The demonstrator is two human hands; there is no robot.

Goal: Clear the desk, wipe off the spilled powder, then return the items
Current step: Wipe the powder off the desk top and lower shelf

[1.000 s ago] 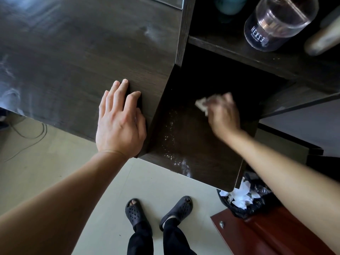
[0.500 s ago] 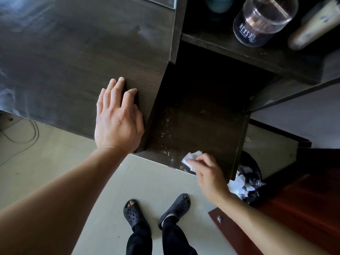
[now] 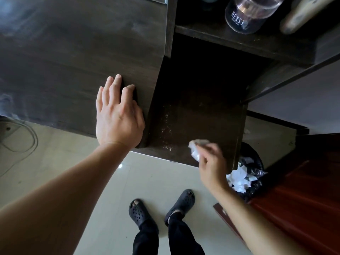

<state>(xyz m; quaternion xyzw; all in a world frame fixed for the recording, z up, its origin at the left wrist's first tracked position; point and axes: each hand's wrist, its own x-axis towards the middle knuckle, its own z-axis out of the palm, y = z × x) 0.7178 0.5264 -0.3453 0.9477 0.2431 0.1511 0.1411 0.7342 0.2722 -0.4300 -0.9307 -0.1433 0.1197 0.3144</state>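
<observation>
One left hand (image 3: 117,116) flat, fingers spread, right hand (image 3: 211,162) grip pinching one tissue (image 3: 195,150)

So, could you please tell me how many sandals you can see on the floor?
2: the left sandal and the right sandal are both on the person's feet, on the pale floor below the desk edge. None seem hidden.

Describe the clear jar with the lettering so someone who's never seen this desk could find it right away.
Start at the dark wooden desk and go to the shelf unit on its right side. On the upper shelf, above the speckled lower one, stands the clear jar. Unlike the blurred tan thing to its right, it is see-through with a dark base and white letters.
</observation>
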